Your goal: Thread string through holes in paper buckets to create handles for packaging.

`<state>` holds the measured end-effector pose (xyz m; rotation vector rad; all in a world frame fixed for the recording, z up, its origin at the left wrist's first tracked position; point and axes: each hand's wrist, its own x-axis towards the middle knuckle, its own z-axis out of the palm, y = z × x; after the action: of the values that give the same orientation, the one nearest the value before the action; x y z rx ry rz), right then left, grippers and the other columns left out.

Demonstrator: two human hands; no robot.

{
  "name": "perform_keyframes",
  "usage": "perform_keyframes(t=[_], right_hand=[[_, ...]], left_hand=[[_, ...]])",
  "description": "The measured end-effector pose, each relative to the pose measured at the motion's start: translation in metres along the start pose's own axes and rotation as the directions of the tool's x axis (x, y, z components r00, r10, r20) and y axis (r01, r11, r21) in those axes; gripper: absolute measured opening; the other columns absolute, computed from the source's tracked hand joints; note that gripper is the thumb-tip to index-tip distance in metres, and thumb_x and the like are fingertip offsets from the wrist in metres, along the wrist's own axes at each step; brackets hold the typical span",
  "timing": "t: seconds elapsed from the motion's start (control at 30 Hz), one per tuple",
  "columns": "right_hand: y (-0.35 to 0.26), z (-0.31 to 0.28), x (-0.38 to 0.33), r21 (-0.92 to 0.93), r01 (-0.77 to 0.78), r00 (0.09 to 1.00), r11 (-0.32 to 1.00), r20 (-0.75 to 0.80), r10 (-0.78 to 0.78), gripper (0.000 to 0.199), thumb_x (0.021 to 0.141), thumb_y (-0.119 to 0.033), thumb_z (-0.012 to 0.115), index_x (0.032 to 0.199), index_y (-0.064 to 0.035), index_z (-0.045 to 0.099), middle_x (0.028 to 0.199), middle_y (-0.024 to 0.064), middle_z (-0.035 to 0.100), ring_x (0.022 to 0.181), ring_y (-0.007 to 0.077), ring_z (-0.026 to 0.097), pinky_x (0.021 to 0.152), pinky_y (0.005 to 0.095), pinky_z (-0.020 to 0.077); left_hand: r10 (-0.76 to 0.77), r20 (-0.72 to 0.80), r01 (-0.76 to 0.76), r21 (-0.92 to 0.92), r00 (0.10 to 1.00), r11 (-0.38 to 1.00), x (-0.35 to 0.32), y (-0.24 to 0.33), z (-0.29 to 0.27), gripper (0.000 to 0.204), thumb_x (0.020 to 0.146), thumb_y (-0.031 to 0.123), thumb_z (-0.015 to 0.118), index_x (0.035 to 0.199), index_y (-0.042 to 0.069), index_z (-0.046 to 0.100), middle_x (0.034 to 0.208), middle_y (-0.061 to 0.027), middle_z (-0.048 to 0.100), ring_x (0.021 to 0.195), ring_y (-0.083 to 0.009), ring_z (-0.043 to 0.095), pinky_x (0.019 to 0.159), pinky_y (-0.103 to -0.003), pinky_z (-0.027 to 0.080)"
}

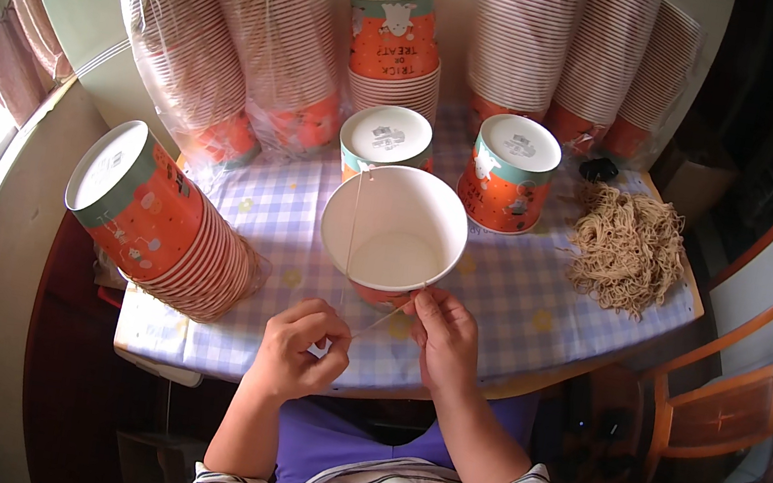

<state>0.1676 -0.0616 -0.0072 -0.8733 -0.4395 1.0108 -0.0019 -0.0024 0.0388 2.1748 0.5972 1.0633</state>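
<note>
Paper cup [393, 235] at frame centre, string [372, 322] pinched taut between left hand [298, 353] and right hand [445, 335] at rim; best kept tensioned, cup steady on table [509, 290]

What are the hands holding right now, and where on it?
Both hands pinch a thin string: the left hand at its free end, the right hand where it meets the near rim of the open paper cup.

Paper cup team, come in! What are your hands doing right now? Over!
Left hand pinching string. Right hand at open paper cup rim, holding string. Cup stacks around; string pile right. Nothing blocking.
</note>
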Motion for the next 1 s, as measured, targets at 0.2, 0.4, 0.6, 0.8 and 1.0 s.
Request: perform_keyframes(t=[0.2,0.4,0.6,0.8,1.0], right_hand=[[-0.004,-0.003,0.003,0.076,-0.067,0.997,0.995,0.050,0.064,0.016,0.093,-0.018,0.059,0.096,-0.0027,0.061,0.083,0.0054,0.065,0.053,0.0047,0.042,0.051,0.0200,0.0343],[-0.002,-0.010,0.004,0.248,-0.188,0.960,0.950,0.251,0.125,0.019,0.094,-0.024,0.058,0.097,-0.0052,0.062,0.087,0.0037,0.066,0.055,0.0033,0.044,0.050,0.0182,0.0345],[0.002,-0.014,0.002,0.239,-0.205,0.958,0.949,0.248,0.144,0.015,0.094,-0.022,0.059,0.097,-0.0071,0.062,0.084,0.0006,0.065,0.054,0.0032,0.041,0.051,0.0187,0.0326],[0.006,-0.022,0.002,0.215,-0.222,0.952,0.951,0.258,0.164,0.014,0.091,-0.019,0.063,0.098,-0.0075,0.062,0.077,-0.0046,0.059,0.056,0.0018,0.041,0.052,0.0188,0.0322],[0.006,-0.018,-0.005,0.168,-0.161,0.977,0.973,0.164,0.133,0.014,0.090,-0.017,0.063,0.099,-0.0065,0.064,0.078,-0.0049,0.058,0.057,0.0010,0.040,0.052,0.0183,0.0308]], left_hand=[[0.105,-0.049,-0.087,0.289,0.993,0.953,0.002,-0.003,0.003,0.012,0.063,0.000,0.065,0.072,0.006,0.061,0.070,-0.0062,0.056,0.059,-0.0212,0.053,0.058,-0.032,0.042],[0.170,-0.089,-0.104,0.495,0.981,0.863,0.000,0.012,0.021,0.023,0.065,0.004,0.068,0.087,0.008,0.064,0.079,-0.0064,0.055,0.065,-0.0225,0.055,0.063,-0.034,0.043],[0.276,-0.080,-0.216,0.435,0.958,0.874,0.010,0.017,0.049,0.031,0.069,0.001,0.071,0.100,0.003,0.065,0.101,-0.0142,0.062,0.079,-0.0245,0.062,0.062,-0.033,0.052],[0.016,-0.081,0.004,0.239,0.997,0.971,0.006,0.000,0.064,0.026,0.077,0.003,0.068,0.102,0.005,0.063,0.083,-0.0102,0.064,0.071,-0.0294,0.061,0.063,-0.036,0.049],[0.031,-0.092,-0.006,0.254,0.995,0.967,0.005,-0.001,0.067,0.021,0.075,0.000,0.067,0.095,0.005,0.063,0.077,-0.0090,0.062,0.066,-0.0288,0.059,0.061,-0.037,0.048]])
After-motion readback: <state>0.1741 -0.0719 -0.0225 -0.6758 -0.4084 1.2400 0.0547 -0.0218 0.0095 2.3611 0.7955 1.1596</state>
